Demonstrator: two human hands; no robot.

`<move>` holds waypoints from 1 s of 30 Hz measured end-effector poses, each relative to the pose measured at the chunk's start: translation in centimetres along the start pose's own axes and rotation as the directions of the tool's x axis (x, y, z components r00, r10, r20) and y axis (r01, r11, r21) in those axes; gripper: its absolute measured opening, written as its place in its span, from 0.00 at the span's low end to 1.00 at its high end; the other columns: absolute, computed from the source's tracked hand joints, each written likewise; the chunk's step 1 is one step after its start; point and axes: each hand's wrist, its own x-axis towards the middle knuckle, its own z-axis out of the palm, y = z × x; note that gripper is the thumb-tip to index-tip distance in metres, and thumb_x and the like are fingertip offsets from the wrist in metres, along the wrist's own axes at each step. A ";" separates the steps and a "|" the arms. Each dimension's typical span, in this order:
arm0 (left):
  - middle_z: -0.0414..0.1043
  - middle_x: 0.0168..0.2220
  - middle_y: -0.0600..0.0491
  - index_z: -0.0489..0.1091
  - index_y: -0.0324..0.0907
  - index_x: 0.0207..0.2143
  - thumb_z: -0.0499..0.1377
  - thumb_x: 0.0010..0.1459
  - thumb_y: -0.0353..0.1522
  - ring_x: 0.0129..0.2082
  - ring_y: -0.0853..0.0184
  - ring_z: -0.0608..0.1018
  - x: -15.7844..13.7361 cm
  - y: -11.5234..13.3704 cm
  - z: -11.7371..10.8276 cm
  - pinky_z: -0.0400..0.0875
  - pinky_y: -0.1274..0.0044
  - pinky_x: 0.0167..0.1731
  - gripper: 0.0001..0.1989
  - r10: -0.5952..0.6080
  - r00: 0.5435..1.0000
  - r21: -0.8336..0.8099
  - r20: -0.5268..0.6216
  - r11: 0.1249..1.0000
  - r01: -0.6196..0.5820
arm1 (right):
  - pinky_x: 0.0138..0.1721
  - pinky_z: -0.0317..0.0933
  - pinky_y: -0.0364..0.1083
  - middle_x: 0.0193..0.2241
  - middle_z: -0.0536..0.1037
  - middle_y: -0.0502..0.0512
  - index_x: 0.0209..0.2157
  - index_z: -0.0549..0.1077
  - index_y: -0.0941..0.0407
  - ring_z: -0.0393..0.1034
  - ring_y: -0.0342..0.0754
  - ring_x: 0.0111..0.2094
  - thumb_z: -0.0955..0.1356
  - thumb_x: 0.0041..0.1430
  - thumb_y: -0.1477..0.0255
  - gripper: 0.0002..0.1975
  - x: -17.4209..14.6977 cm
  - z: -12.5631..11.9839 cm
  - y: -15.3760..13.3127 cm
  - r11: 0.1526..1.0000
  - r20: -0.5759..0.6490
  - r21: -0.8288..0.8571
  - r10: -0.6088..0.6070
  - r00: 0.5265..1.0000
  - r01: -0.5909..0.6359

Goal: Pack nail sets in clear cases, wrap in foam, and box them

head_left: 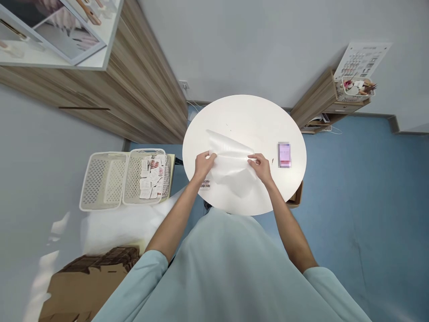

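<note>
A thin, whitish translucent sheet (231,163), like plastic wrapping or foam film, is stretched between my two hands above the round white table (248,112). My left hand (203,165) pinches its left edge between thumb and fingers. On the other side, my right hand (260,167) pinches the right edge. The sheet is creased, and its lower part hangs loosely toward me. Beside my left wrist lies a small packet with dark spots (205,183), partly covered by the wrist. A phone with a pink, blurred screen (284,155) rests on the table to the right of my right hand.
White plastic baskets (103,179) stand at left, one holding several printed cards (152,176). Below them are a white wrapping roll (117,230) and flattened cardboard boxes (83,290). A wooden cabinet (144,89) and a small shelf unit (318,100) flank the table.
</note>
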 end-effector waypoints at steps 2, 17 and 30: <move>0.70 0.24 0.53 0.65 0.44 0.21 0.63 0.55 0.37 0.28 0.65 0.73 0.5 -1.8 0.9 0.68 0.76 0.27 0.14 -0.112 0.994 0.028 0.004 0.993 0.111 | 0.41 0.69 0.49 0.47 0.78 0.55 0.42 0.82 0.55 0.63 0.43 0.31 0.73 0.55 0.57 0.18 0.7 0.9 2.7 0.993 -0.001 -0.036 0.113 0.994 -0.113; 0.80 0.32 0.48 0.73 0.42 0.28 0.79 0.39 0.43 0.35 0.62 0.81 -3.7 -9.2 1.6 0.78 0.72 0.41 0.23 -0.412 0.854 0.000 0.317 0.901 0.435 | 0.51 0.69 0.52 0.43 0.82 0.59 0.42 0.80 0.58 0.72 0.48 0.35 0.71 0.56 0.65 0.15 5.6 3.1 9.9 0.934 -0.114 -0.144 0.314 0.943 -0.328; 0.81 0.36 0.49 0.76 0.40 0.35 0.74 0.45 0.40 0.36 0.61 0.82 -1.6 -11.3 3.8 0.79 0.70 0.41 0.18 -0.351 0.928 -0.242 0.122 0.896 0.371 | 0.28 0.70 0.44 0.37 0.79 0.54 0.53 0.66 0.54 0.79 0.49 0.31 0.78 0.52 0.52 0.35 -1.6 3.9 10.4 0.801 0.011 0.122 0.589 0.808 -0.586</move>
